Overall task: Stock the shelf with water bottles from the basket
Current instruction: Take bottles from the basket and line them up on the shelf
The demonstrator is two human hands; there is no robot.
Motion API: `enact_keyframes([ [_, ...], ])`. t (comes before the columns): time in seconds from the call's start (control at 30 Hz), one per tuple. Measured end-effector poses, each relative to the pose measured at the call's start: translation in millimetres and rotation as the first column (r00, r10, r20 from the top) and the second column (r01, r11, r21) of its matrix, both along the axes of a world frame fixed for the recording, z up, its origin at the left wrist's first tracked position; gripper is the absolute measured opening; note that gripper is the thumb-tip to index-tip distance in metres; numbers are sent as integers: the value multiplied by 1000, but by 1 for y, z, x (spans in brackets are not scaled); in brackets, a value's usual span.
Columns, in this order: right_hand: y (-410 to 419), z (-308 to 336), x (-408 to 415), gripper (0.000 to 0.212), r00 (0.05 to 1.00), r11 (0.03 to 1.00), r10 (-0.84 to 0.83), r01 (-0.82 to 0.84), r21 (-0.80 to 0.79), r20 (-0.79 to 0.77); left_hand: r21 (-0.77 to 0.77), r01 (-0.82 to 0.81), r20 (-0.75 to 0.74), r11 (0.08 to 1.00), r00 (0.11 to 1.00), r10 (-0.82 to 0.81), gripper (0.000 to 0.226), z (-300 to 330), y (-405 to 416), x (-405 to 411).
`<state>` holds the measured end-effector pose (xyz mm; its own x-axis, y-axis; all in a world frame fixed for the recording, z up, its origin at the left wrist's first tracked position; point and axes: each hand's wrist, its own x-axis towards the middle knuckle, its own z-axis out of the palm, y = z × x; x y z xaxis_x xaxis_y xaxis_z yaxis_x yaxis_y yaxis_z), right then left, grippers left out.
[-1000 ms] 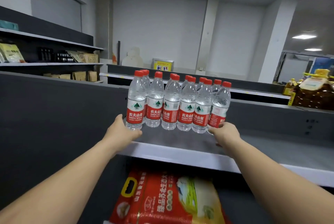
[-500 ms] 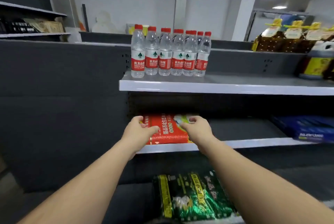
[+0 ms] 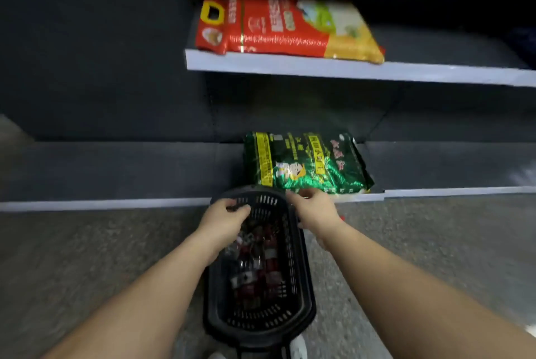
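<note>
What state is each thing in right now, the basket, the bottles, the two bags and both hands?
basket: upright on the floor, open-topped
water bottles: lying inside the basket, blurred
red bag: flat on the middle shelf
green bag: flat on the bottom shelf
left hand: over the basket, fingers curled
right hand: at the basket's far rim

Both forearms reach forward and down; left hand [image 3: 223, 218] and right hand [image 3: 314, 207] hang with loosely curled fingers.

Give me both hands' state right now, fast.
Left hand: over the black basket, fingers curled; too blurred to tell whether it holds anything.
Right hand: at the basket's far rim, fingers loosely curled, holding nothing visible.
</note>
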<state>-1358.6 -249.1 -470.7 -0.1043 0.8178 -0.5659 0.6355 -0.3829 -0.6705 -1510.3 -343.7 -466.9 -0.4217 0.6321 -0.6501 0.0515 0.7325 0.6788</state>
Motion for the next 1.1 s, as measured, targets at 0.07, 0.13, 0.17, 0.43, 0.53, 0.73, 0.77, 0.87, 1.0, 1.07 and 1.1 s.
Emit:
enact_keyframes([
  [0.07,-7,-38,7,30,1000,998,-8,8,-60,7,-69,-13,44,998,999,16,45,-48,-15,8],
  [0.13,-9,-72,12,36,1000,994,-3,5,-106,20,-150,-24,98,988,994,39,39,-93,-33,17],
  [0.17,-9,-87,13,37,1000,993,3,-1,-116,25,-192,-38,114,981,992,61,37,-115,-41,23],
  [0.43,5,-208,14,51,982,976,133,-106,-190,132,-335,-28,169,942,982,90,46,-256,-60,42],
  [0.53,9,-258,11,55,966,963,190,-148,-225,178,-318,-45,138,947,986,93,41,-297,-48,36],
  [0.73,14,-354,13,51,967,941,159,-88,-328,197,-298,-43,126,954,989,83,28,-383,-27,31],
  [0.77,15,-367,13,55,963,940,167,-91,-330,210,-292,-50,122,955,989,89,31,-394,-25,32],
  [0.87,20,-402,13,57,945,934,248,-174,-312,216,-303,-27,148,952,986,75,27,-427,-19,37],
  [1.0,24,-440,10,59,914,916,334,-258,-306,230,-284,-16,134,959,989,57,17,-468,-14,45],
  [1.07,26,-456,7,54,901,911,356,-273,-310,250,-270,30,108,963,994,0,29,-486,-11,49],
  [1.1,27,-464,6,48,896,911,360,-278,-305,260,-274,40,78,961,997,-19,44,-496,-11,50],
])
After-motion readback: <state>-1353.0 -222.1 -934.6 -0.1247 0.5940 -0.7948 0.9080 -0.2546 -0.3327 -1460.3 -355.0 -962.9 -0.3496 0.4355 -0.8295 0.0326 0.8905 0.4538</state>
